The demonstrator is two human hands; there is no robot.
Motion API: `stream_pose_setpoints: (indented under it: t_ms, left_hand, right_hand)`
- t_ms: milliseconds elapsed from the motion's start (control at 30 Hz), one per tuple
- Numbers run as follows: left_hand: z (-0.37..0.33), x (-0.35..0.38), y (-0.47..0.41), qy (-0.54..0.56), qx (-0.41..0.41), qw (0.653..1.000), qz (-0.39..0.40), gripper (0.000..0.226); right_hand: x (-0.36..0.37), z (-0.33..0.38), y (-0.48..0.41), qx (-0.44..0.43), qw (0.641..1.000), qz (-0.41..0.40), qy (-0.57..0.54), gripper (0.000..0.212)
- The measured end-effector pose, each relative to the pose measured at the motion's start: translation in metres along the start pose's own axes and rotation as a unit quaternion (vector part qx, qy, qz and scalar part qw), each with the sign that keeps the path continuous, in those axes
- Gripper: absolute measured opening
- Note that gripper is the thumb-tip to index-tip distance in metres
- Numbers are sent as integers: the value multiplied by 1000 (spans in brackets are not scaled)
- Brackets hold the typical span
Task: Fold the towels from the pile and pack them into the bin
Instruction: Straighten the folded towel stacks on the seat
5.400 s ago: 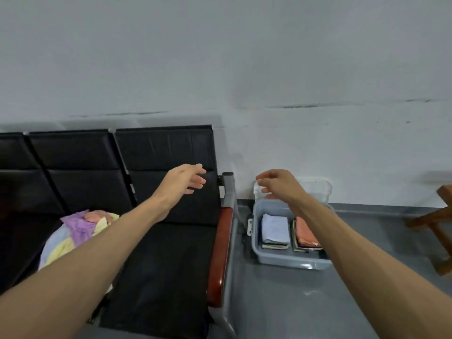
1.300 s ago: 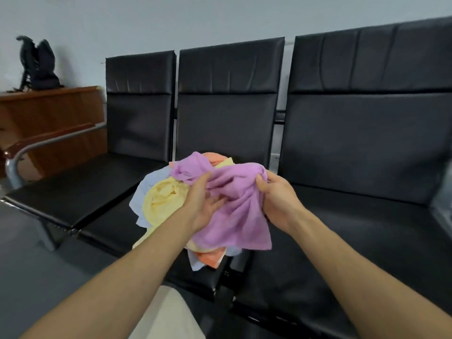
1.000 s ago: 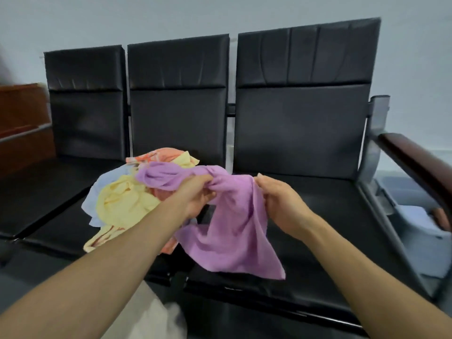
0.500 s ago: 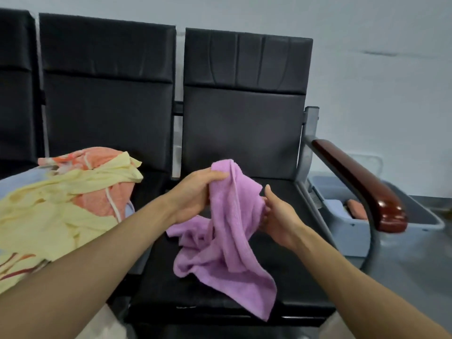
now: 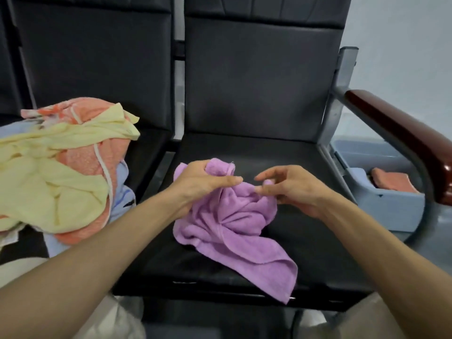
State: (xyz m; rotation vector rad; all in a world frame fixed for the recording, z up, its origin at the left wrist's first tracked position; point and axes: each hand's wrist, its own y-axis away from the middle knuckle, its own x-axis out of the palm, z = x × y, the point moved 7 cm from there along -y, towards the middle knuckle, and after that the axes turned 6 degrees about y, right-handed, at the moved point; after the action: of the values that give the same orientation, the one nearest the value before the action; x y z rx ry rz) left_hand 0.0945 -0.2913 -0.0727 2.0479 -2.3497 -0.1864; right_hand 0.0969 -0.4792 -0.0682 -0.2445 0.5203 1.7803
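Grips crumpled purple terry towel (image 5: pixel 232 223) by its top in left hand (image 5: pixel 203 182); touches a fold with loosely open right hand (image 5: pixel 293 187). Spreads below both hands on black padded seat (image 5: pixel 305 241); grey plastic bin (image 5: pixel 389 204) beyond right hand.

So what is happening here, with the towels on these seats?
A person is handling a purple towel, which lies crumpled, not yet folded, on the black seat. The left hand grips its upper part; the right hand is beside it with loose fingers. The pile of other towels sits on the next seat, and the bin on the floor holds a folded orange towel.
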Motion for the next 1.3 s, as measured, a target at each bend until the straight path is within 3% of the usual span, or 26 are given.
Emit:
stream_pose_setpoints:
  t_ms: [133, 233, 300, 367, 400, 467, 567, 600, 733, 833, 967, 1133, 1300]
  left_hand:
    - [-18, -13, 11, -216, 95, 970, -49, 30]
    - [-27, -22, 20, -428, 143, 888, -86, 22]
    - [-27, -30, 23, -474, 134, 866, -89, 14]
    - [-23, -39, 19, -469, 111, 872, -82, 3]
    - [-21, -45, 17, -463, 96, 877, -82, 17]
    - [-15, -53, 14, -421, 53, 903, -70, 33]
    - [-10, -58, 11, -303, 30, 951, -46, 7]
    - [-8, -59, 12, -262, 13, 964, -35, 17]
    - [-4, -54, 13, -77, -44, 996, -20, 27]
    - [-6, -43, 10, 138, -71, 988, 19, 30]
    - [-7, -35, 10, 298, -83, 951, 16, 40]
    - [-47, -43, 16, 302, -26, 953, 7, 33]
    - [-135, -55, 26, 296, 60, 953, 10, 31]
  right_hand:
    - [-3, -4, 0, -10, 995, -14, 97, 12]
    - [-5, -11, 0, -20, 975, -36, 216, 6]
    - [-4, -19, 0, -16, 952, -40, 304, 13]
    - [-6, -28, -1, -6, 926, -53, 375, 20]
    - [-8, -32, -1, -2, 917, -59, 394, 22]
    - [-14, -40, 1, 0, 909, -71, 410, 24]
    - [-28, -50, 6, -7, 912, -101, 397, 23]
    - [-32, -51, 8, -14, 922, -113, 370, 23]
    - [-31, -53, 15, -18, 991, -116, 61, 20]
    - [-21, -43, 11, -17, 985, -70, -157, 22]
    - [-22, -24, 8, -50, 958, -73, -273, 24]
    - [-33, 18, 8, -52, 937, -143, -316, 32]
    - [-58, 104, 17, -135, 895, -211, -368, 30]
